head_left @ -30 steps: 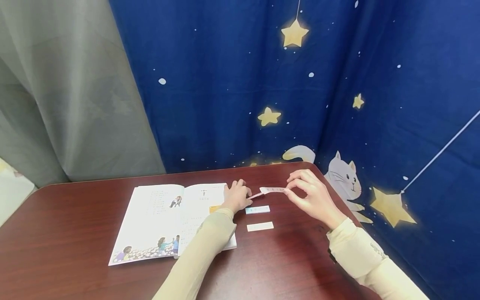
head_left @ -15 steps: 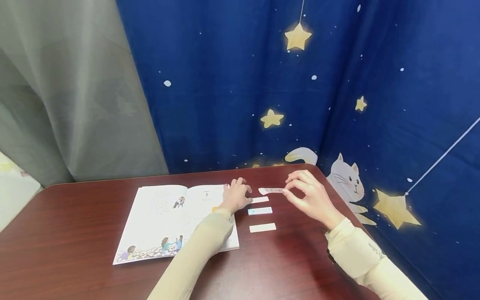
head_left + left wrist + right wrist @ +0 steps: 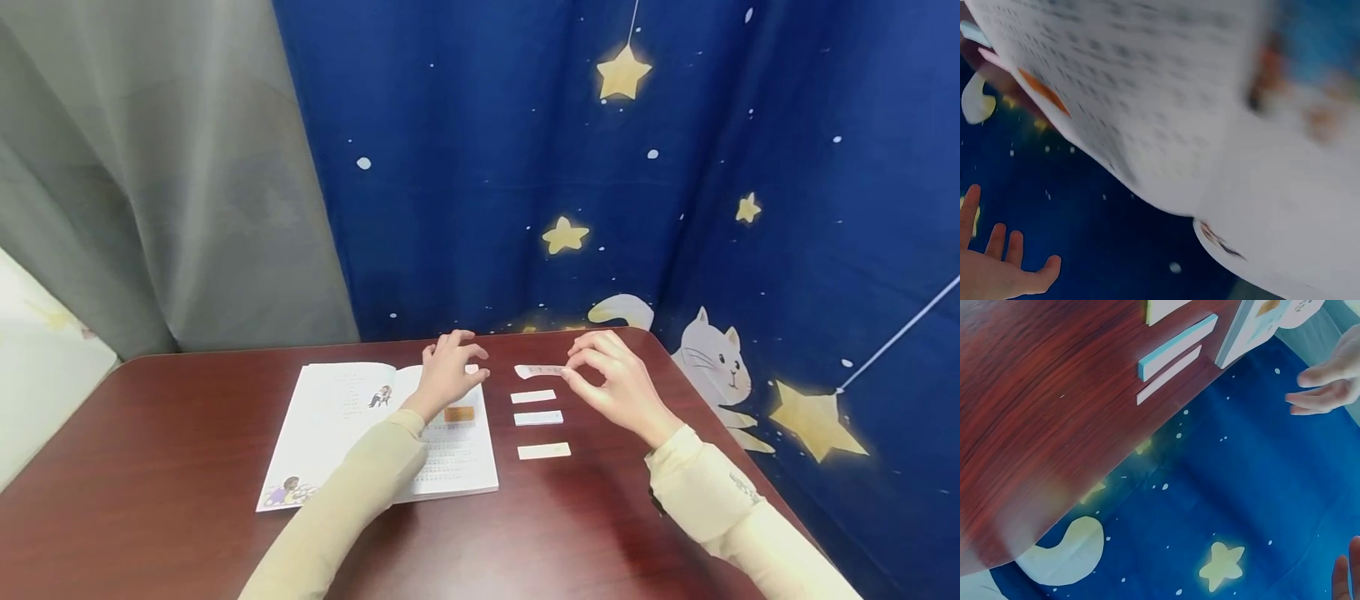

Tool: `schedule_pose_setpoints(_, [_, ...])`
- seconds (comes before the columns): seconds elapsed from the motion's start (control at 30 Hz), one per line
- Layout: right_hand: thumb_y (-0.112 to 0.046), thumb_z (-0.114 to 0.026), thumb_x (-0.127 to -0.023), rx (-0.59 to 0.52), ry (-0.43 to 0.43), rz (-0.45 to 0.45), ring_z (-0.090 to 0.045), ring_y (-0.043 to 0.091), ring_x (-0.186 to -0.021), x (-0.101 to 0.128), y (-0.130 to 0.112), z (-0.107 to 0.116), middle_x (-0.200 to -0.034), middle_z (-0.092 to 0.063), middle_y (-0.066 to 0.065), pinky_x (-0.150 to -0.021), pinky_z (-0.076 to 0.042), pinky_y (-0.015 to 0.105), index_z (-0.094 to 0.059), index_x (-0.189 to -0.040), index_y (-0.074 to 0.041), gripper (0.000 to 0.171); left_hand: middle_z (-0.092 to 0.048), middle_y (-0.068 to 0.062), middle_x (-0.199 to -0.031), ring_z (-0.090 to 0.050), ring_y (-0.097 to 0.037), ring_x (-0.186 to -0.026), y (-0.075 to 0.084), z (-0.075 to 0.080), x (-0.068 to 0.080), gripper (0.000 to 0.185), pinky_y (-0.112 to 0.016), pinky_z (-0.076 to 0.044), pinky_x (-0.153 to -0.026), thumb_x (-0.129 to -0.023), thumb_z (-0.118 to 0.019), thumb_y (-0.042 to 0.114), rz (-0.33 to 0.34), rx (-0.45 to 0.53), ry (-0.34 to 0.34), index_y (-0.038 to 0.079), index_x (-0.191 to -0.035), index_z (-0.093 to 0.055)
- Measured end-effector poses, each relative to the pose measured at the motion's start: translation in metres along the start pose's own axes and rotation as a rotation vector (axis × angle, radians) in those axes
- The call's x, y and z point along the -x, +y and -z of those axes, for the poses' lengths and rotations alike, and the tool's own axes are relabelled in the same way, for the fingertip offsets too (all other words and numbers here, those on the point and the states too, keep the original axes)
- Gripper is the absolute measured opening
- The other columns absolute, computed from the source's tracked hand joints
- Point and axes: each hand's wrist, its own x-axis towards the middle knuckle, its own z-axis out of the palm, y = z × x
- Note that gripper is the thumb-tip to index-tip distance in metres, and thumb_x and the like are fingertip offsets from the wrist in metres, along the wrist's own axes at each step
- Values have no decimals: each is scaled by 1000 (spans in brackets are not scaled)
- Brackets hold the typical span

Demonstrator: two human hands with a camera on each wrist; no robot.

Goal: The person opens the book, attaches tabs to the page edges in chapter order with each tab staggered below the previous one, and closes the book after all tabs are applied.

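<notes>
This looks like a child's study corner at home. A dark wooden table (image 3: 150,467) stands in a nook hung with a blue curtain (image 3: 480,167) printed with yellow stars and a white cat (image 3: 712,358). A grey curtain (image 3: 150,167) hangs far left. An illustrated book (image 3: 337,425) lies open on the table.

A pale paper strip (image 3: 537,370) is pinched by the right hand (image 3: 611,385), level just above the surface. Three more strips (image 3: 537,416) lie flat in a column below it, beside the open book (image 3: 352,425).
</notes>
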Motion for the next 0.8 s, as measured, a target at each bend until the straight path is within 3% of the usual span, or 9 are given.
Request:
schedule_pose_setpoints(0.3, [-17, -69, -72, -5, -15, -37, -48, 17, -90, -14, -7, -23, -88, -56, 0, -77, -39, 29, -64, -75, -13, 7, -46, -6, -123, -38, -23, -112, -23, 33, 27, 19, -53, -24, -89, -76, -67, 27, -40, 49, 135, 19, -92, -67])
schedule_pose_setpoints(0.63, [-18, -70, -72, -7, -18, -119, -49, 15, -84, -20, -8, -47, -83, -56, -3, -68, -41, 31, -64, -72, -14, 7, -48, -6, -122, -38, -23, -112, -21, 43, 35, 17, -52, -22, -91, -76, -67, 26, -48, 96, 190, 18, -91, -67])
schedule_pose_setpoints(0.8, [-18, -69, -74, -44, -68, -222, -49, 14, -83, -23, -6, -60, -82, -56, -5, -69, -41, 33, -64, -73, -14, 6, -49, -5, -120, -39, -22, -111, -21, 43, 37, 16, -51, -23, -91, -76, -67, 25, -46, 95, 211, 17, -90, -68])
